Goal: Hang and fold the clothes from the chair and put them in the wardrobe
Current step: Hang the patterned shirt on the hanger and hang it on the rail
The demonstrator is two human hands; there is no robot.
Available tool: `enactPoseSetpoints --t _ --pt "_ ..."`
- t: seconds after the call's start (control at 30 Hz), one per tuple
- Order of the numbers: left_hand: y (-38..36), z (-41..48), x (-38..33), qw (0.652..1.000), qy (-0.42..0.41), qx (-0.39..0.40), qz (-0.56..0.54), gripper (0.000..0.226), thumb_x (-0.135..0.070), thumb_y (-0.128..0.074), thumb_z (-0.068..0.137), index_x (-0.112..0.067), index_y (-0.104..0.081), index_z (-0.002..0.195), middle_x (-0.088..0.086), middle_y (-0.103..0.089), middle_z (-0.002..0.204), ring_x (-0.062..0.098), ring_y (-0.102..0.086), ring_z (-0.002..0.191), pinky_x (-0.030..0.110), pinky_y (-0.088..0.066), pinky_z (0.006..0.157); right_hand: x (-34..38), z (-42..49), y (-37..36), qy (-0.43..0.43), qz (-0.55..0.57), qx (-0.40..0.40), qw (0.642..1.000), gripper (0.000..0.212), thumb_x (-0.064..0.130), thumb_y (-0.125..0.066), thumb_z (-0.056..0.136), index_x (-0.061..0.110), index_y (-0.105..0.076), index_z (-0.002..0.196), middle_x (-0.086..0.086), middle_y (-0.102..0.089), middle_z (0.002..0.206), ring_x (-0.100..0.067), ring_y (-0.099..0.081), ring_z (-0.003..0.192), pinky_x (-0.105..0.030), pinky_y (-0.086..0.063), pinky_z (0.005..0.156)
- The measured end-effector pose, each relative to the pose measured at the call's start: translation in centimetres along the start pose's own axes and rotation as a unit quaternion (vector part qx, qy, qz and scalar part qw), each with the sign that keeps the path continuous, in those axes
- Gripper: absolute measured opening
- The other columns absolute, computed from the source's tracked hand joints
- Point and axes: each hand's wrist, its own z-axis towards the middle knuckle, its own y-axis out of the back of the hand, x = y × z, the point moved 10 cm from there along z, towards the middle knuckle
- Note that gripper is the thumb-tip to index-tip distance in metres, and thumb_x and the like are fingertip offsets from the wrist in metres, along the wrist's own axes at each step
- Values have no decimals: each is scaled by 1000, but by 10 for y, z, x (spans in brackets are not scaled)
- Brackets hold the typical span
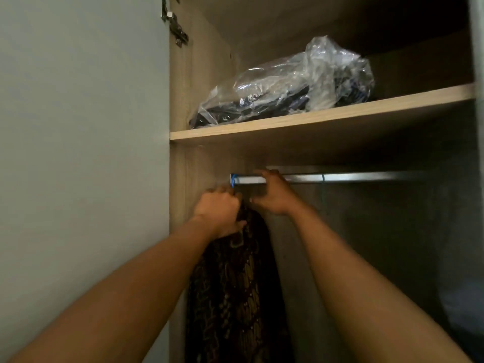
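Note:
A dark patterned garment (235, 292) hangs inside the wardrobe at the left end of the metal rail (353, 177). A blue hanger hook (234, 179) loops over the rail's left end. My left hand (218, 212) is closed on the top of the garment just under the hook. My right hand (273, 195) is beside it, fingers reaching up to touch the rail, thumb pointing left toward the garment's top. The hanger's body is hidden by cloth and hands.
A wooden shelf (340, 113) above the rail carries a clear plastic bag (288, 82) with dark clothes inside. The open wardrobe door (78, 153) fills the left side. A second thin hook (323, 177) sits farther right on the rail. The wardrobe interior to the right is dark.

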Motion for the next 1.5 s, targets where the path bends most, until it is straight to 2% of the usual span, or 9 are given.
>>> enactPoseSetpoints --t 0.2,0.33,0.5,0.67,0.83,0.97,1.13,1.3,1.5 --pt "48 15 -37 997 -28 -63 -28 66 -61 -51 89 -17 -48 138 12 -58 130 33 -59 114 42 -49 88 -18 -40 112 -99 14 -64 993 46 18 -74 86 11 -58 128 -2 -58 109 -15 -57 101 -21 -41 81" --pt "68 22 -62 995 -49 -80 -35 66 -61 -50 91 -18 -46 141 13 -57 131 34 -59 114 44 -50 87 -78 -74 114 -175 12 -86 981 15 -8 -57 88 -6 -67 98 -25 -68 105 -34 -64 97 -30 -46 72" --pt "78 27 -84 992 -79 -97 -32 68 -61 -49 92 -20 -41 146 13 -53 137 33 -57 117 42 -48 83 -123 -90 87 -215 88 -97 968 27 -16 -43 89 -15 -62 107 -22 -62 102 -18 -58 77 -4 -38 59" --pt "71 28 -93 991 -91 -92 -30 68 -63 -44 94 -20 -41 146 10 -54 135 31 -60 111 37 -35 70 -128 -90 63 -236 168 -97 952 33 -1 -49 94 3 -62 125 -12 -64 115 -15 -56 95 -21 -42 73" --pt "68 24 -102 989 -109 -87 -49 71 -70 -37 91 -18 -53 136 11 -61 126 32 -62 109 39 -42 75 -112 -87 65 -205 201 -154 945 33 -15 -54 86 16 -59 93 -2 -63 94 -13 -63 86 -11 -48 66" --pt "63 25 -111 987 -129 -48 -85 77 -76 -36 89 -18 -57 134 11 -65 125 30 -61 112 39 -46 87 -120 -75 58 -170 196 -130 957 82 3 -68 62 -6 -43 140 -18 -60 131 -26 -63 113 -31 -52 96" --pt "36 24 -117 974 -131 108 -148 100 -83 -58 72 -21 -41 149 5 -62 133 27 -56 123 36 -47 94 -124 -74 52 -189 178 -87 962 69 -18 -56 80 2 -38 144 -12 -61 127 -17 -64 98 -12 -53 68" --pt "34 18 -126 969 -160 150 -116 113 -82 -78 48 -22 -46 138 0 -64 126 23 -63 111 36 -53 90 -116 -77 49 -172 98 -78 977 72 -7 -59 85 15 -37 150 -7 -64 123 -23 -59 116 -36 -44 105" --pt "27 15 -127 967 -157 197 -22 113 -75 -86 39 -16 -53 130 -1 -66 115 20 -65 98 37 -56 88 -102 -89 56 -145 103 -87 980 71 -15 -43 88 17 -34 151 0 -58 112 -11 -55 105 -7 -37 77"
